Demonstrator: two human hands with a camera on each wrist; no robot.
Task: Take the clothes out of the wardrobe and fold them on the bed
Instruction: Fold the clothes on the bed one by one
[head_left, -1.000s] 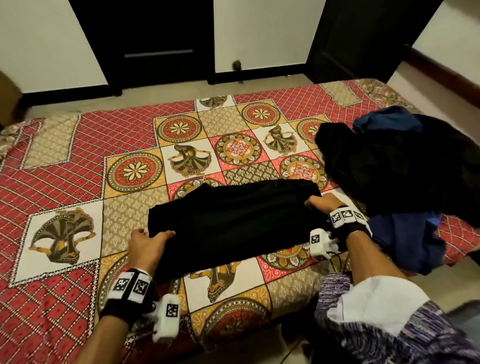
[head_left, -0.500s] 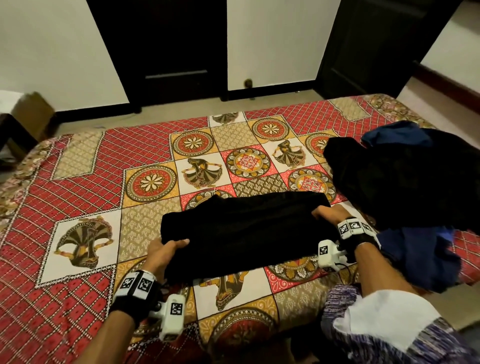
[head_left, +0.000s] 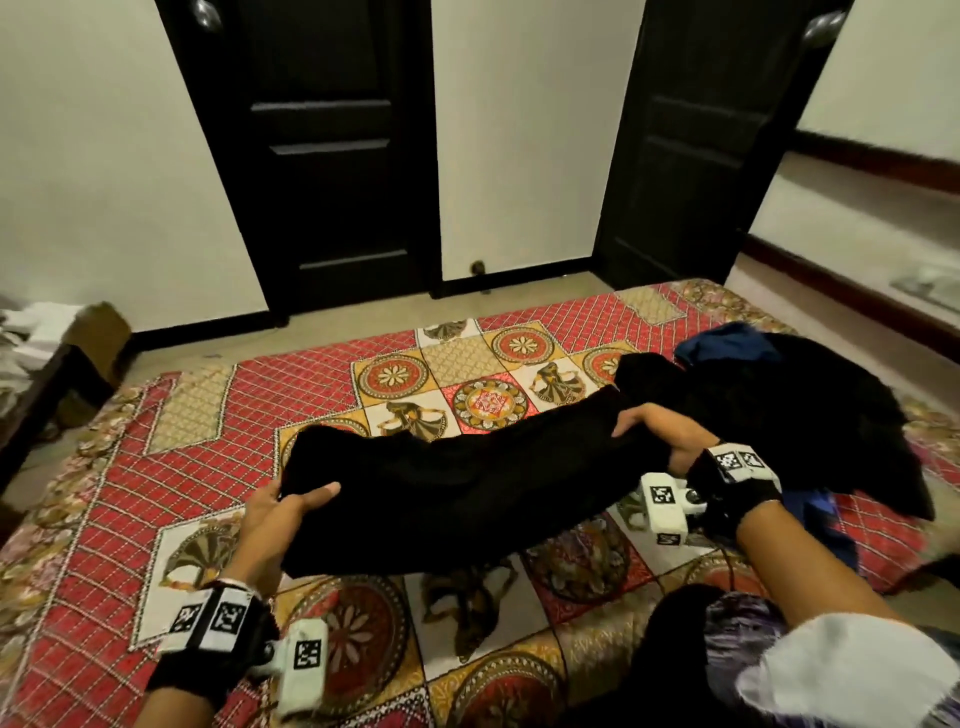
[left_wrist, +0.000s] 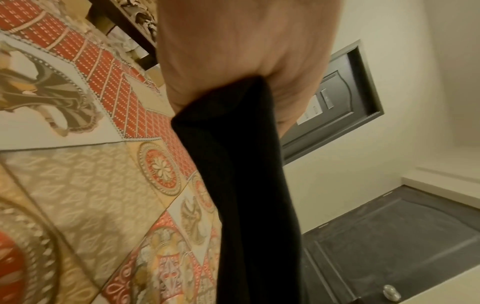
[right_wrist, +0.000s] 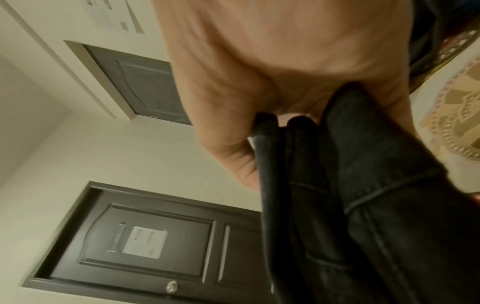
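Note:
A folded black garment (head_left: 467, 488) hangs just above the patterned bedspread (head_left: 156, 467), stretched between both hands. My left hand (head_left: 291, 506) grips its left end, thumb on top; in the left wrist view the cloth (left_wrist: 249, 185) runs out from under the palm (left_wrist: 244, 51). My right hand (head_left: 649, 431) grips the right end, fingers curled over the edge; the right wrist view shows several folded layers (right_wrist: 350, 195) pinched in the hand (right_wrist: 272, 72). A heap of black clothes (head_left: 789, 415) with a blue piece (head_left: 727, 345) lies on the bed at the right.
Two dark doors (head_left: 322, 156) (head_left: 696, 145) stand in the white wall beyond the bed. A strip of floor (head_left: 363, 317) runs between bed and wall. A dark piece of furniture with white things (head_left: 31, 353) sits at the far left. The bed's near edge is under my arms.
Both hands have lifted the folded black garment off the bedspread, where it lay flat before. The head view has tilted up, showing more of the doors and wall.

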